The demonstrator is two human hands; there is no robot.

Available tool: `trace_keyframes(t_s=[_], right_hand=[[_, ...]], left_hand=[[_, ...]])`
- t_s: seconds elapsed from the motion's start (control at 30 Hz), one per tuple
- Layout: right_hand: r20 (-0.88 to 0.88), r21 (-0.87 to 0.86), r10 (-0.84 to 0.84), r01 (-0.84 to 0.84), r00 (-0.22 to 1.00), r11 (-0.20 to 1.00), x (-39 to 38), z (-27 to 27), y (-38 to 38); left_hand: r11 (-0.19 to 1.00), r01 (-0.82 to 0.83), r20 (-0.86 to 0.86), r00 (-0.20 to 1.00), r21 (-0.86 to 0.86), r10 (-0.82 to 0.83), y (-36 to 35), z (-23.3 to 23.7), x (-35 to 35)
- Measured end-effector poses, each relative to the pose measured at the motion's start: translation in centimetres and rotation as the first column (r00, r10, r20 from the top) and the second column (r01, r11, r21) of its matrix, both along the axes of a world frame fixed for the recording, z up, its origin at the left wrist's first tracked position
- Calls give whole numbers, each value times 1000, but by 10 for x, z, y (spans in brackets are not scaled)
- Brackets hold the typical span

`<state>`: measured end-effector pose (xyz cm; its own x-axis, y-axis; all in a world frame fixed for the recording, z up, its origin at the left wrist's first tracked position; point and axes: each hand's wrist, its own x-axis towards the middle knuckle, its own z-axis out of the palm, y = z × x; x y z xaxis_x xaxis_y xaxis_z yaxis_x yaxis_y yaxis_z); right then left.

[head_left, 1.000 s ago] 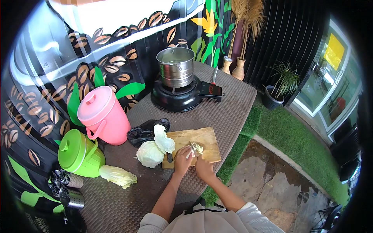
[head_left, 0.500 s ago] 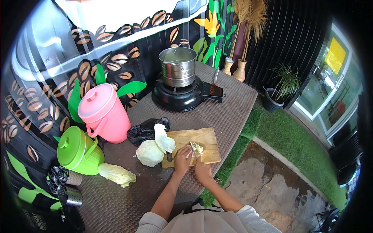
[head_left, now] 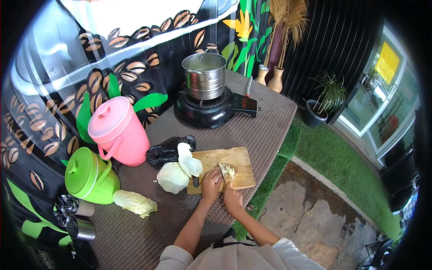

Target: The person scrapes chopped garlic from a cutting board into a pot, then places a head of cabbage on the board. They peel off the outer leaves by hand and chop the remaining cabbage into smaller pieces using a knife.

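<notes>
Curling over a wooden cutting board [head_left: 243,157], the left hand [head_left: 210,185] bends its fingers down against a pale piece of vegetable, mostly covered by the fingers. Just beside it, the right hand [head_left: 233,199] makes a fist at the board's near edge, apparently gripping a knife whose handle is hidden. Shredded pale vegetable [head_left: 228,172] lies in a small heap on the board, which sits close to the right edge of the counter [head_left: 130,229]. Left of the board rests a round cabbage [head_left: 173,178], a loose leaf [head_left: 189,160] leaning on it, with a black plastic bag [head_left: 166,152] just behind. Farther left, an elongated leafy head [head_left: 135,203] lies before a green lidded jug [head_left: 90,177]; a pink lidded jug [head_left: 119,130] stands beyond, along the counter's wall-side edge. Toward the far right corner, a black stove [head_left: 202,111] carries a steel pot [head_left: 204,81], upright.
</notes>
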<state>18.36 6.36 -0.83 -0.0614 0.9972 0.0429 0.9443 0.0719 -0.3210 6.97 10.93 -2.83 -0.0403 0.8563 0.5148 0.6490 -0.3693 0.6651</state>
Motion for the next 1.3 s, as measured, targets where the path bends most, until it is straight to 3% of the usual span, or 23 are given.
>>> trace_keyframes(t_s=[0.13, 0.2, 0.3, 0.5, 0.57, 0.63, 0.77, 0.8, 0.87, 1.0, 1.2, 1.3], right_hand=[[-25, -9, 21, -22, 999, 1000, 0, 13, 25], [-29, -159, 114, -117, 993, 980, 10, 33, 41], [-129, -248, 113, -142, 985, 958, 22, 49, 38], [47, -29, -17, 18, 999, 999, -1, 4, -7], [51, -51, -22, 25, 998, 998, -2, 9, 4], [-34, -32, 42, -43, 999, 999, 1, 12, 25], [83, 0, 216, -216, 973, 976, 16, 27, 31], [84, 0, 217, -218, 973, 976, 14, 29, 25], [-18, -116, 8, -10, 1000, 993, 6, 25, 10], [-40, -173, -66, 58, 997, 983, -6, 6, 4], [-74, -141, 100, -109, 992, 984, 13, 35, 30], [-93, -160, 45, -59, 995, 985, 12, 38, 13]], left_hand=[[1000, 5, -18, 1000, 6, -5, -2, 2, 0], [1000, 17, -7, 1000, -3, -17, -2, 4, 0], [1000, 24, -6, 1000, 2, -24, -2, 2, -1], [999, 18, 22, 1000, -32, -18, 0, 3, -1], [1000, 12, 25, 1000, -24, -11, 0, 4, -1], [1000, 13, 25, 1000, -15, -13, -2, 0, 0], [1000, 10, 22, 1000, -15, -10, -1, 0, -1], [1000, 12, 23, 1000, -25, -12, 0, 2, -1], [999, 9, 35, 999, -31, -8, 0, -1, -2], [1000, 14, 53, 999, -28, -12, 1, -1, -3], [1000, 15, 40, 999, -25, -14, 0, 2, -2], [1000, 6, 36, 999, -29, -5, 1, 3, -2]])
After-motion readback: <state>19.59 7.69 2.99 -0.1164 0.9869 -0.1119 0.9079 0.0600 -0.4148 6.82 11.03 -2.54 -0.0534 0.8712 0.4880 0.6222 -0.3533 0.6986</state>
